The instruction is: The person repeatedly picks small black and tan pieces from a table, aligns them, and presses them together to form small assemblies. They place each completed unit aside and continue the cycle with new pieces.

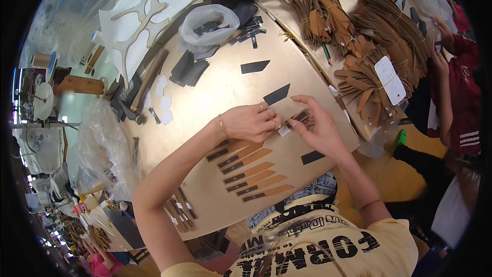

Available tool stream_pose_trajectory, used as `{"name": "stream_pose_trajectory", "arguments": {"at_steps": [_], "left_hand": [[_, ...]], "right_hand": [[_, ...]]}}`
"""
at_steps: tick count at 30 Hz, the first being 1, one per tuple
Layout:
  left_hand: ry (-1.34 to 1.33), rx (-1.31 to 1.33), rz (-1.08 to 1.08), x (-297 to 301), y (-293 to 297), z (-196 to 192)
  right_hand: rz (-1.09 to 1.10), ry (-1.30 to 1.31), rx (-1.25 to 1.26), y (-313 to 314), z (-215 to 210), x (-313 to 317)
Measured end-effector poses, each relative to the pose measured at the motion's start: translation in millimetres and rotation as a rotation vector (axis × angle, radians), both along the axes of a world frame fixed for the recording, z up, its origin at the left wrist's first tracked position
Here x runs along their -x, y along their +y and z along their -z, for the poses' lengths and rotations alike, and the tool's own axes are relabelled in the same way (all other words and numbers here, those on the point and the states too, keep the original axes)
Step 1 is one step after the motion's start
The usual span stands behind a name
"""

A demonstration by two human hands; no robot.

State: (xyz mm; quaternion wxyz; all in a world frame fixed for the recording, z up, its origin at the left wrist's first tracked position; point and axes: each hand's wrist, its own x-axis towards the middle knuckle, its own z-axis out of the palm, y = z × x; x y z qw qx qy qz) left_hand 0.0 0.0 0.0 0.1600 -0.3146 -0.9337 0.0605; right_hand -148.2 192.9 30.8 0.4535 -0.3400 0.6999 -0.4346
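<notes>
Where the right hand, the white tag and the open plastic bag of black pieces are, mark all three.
Right hand (324,128): head view, middle of the hand.
White tag (390,81): head view, middle of its face.
Open plastic bag (191,23): head view, left side of its rim.

On the table (225,72), strips (260,168) lie before the bag (190,23).

The left hand (252,123) curls palm-down just beside the half-cupped right hand (321,129).
</notes>
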Motion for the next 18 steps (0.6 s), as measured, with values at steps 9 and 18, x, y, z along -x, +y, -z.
{"name": "stream_pose_trajectory", "arguments": {"at_steps": [9,18], "left_hand": [[-0.091,-0.005,-0.185,0,8,-20],[-0.185,-0.398,-0.668,-36,71,-25]], "right_hand": [[-0.313,1.027,0.238,29,8,-43],[-0.572,1.477,0.08,23,-2,-64]]}}
